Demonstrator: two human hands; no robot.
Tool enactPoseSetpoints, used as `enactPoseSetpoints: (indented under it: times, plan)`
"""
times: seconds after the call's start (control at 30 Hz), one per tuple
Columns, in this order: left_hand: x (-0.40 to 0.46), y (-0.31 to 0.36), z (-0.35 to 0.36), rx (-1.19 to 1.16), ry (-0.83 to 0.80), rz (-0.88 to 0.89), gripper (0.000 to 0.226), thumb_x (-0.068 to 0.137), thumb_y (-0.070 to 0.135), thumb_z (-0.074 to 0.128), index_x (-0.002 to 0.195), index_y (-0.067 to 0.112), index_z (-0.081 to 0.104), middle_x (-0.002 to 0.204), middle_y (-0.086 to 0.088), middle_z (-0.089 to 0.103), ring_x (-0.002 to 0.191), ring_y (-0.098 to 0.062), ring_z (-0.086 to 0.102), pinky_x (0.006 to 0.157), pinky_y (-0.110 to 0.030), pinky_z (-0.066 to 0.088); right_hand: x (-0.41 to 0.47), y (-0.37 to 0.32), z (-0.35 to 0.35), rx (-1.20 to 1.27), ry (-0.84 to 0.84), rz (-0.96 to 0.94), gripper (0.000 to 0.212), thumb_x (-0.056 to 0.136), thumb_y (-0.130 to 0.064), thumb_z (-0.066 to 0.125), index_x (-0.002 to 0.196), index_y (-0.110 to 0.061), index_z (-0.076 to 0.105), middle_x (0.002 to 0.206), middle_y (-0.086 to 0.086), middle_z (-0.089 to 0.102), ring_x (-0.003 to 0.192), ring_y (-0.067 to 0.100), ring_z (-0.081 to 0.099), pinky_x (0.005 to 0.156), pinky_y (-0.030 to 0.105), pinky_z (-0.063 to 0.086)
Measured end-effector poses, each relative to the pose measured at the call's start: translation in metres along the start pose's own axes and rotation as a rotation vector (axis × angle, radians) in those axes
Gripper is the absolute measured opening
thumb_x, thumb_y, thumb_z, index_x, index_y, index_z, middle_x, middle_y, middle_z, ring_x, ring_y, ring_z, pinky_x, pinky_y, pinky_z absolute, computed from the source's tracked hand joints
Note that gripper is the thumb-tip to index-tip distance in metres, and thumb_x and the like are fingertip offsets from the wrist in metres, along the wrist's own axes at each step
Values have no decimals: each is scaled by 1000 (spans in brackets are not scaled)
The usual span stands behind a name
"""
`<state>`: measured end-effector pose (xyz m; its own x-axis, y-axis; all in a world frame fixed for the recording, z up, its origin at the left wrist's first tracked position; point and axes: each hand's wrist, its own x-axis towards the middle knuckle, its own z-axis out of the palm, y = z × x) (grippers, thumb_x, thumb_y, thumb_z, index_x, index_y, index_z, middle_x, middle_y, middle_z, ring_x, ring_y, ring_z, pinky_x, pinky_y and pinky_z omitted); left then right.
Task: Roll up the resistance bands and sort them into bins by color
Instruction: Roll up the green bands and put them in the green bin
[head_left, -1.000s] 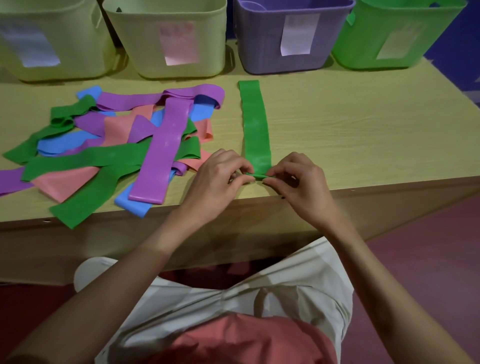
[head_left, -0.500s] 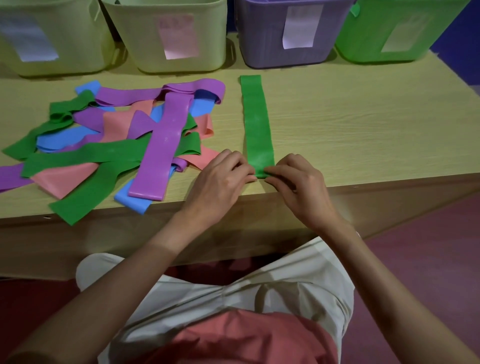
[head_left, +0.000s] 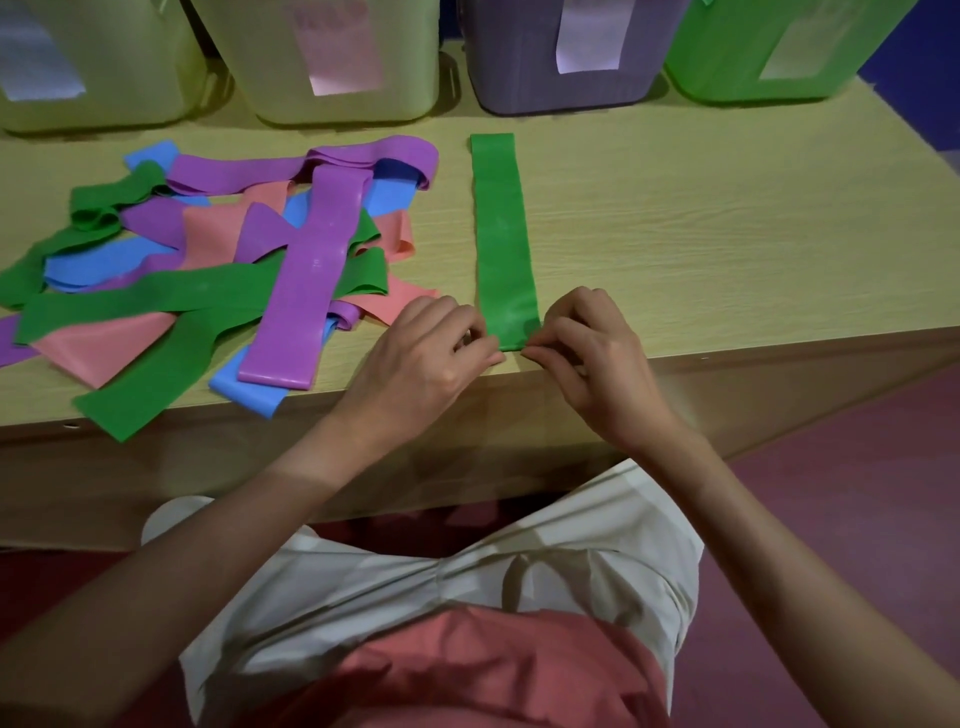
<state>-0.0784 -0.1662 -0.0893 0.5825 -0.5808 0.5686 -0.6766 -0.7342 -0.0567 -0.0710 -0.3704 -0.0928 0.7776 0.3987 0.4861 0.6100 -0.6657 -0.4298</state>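
Both hands, left (head_left: 431, 358) and right (head_left: 589, 353), pinch the near end of the green band (head_left: 504, 234) lying flat on the surface (head_left: 727, 234), starting its roll; next, turning it tightly away toward the green bin (head_left: 769, 52).

I see a flat green rubber resistance band (head_left: 503, 234) on a pale yellowish wood-grain table (head_left: 701, 234). A tangled pile of rubber bands (head_left: 218, 270) mixes green, purple, blue and salmon pink. Along the back stand two pale yellow-green plastic bins (head_left: 337, 57), a purple plastic bin (head_left: 561, 57) and a bright green plastic bin (head_left: 769, 52), each with a pale label. The floor (head_left: 857, 493) is maroon.
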Motion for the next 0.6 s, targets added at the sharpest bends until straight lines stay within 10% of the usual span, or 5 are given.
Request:
enactPoseSetpoints:
  times: [0.3, 0.6]
  plan:
    - [0, 3, 0, 159, 30, 38, 25, 99, 18, 55, 92, -1, 71, 89, -15, 66, 80, -31, 60, 81, -42, 44, -8, -9, 4, -125, 63, -62, 15, 91, -7, 62, 85, 5, 69, 82, 14, 57, 75, 27, 50, 62, 37, 43]
    - [-7, 30, -19, 290, -322, -243, 56, 104, 41, 20, 138, 8, 49, 155, -13, 30, 135, -31, 37, 106, -45, 27, -19, -20, 0, -361, -22, -52, 30, 99, -16, 48, 114, 4, 64, 108, 18, 60, 96, 33, 54, 75, 41, 43]
